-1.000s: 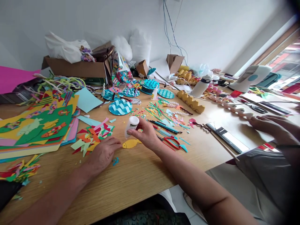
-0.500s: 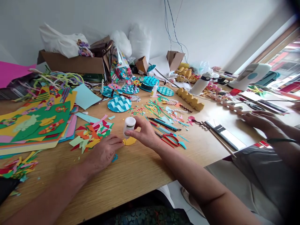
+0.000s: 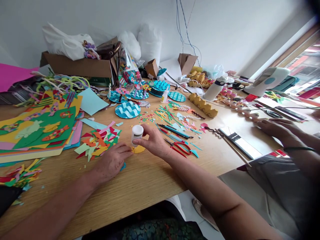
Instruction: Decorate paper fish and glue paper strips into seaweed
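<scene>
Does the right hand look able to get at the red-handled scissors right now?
Probably not yet: the right hand holds a white-capped bottle and would likely need freeing first, though the red-handled scissors lie in view beside its wrist.

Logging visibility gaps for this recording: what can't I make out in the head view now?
All in the head view:
- Bottle: label too small to read.
- Right hand: some fingertips hidden behind the hand itself and the bottle.
- Yellow paper: full outline hidden by the bottle and right hand.
- Black object: cut off by the left edge; unidentifiable.
</scene>
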The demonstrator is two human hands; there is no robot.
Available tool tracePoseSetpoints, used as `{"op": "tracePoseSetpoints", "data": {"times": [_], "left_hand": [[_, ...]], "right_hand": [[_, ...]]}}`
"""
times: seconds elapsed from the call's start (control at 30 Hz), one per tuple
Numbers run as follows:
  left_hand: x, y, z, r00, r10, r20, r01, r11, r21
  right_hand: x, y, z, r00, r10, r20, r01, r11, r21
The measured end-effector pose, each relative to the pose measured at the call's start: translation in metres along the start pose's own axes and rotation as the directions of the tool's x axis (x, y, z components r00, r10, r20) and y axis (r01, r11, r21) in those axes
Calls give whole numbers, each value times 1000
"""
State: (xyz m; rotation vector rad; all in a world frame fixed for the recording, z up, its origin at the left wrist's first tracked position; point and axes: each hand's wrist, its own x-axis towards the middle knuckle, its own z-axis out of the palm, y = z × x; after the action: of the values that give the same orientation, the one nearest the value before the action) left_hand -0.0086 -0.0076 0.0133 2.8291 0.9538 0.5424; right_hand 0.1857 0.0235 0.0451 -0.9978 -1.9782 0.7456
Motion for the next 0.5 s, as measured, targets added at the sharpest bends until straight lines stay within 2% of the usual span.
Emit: {"op": "tracePoseSetpoints", "data": {"times": [0.5], "left_hand": [[1,1,0,1000,-8,3,8,999,-41]], "right_hand": [[1,-2,1,1000,4,-7,-4,1000,-19]]}}
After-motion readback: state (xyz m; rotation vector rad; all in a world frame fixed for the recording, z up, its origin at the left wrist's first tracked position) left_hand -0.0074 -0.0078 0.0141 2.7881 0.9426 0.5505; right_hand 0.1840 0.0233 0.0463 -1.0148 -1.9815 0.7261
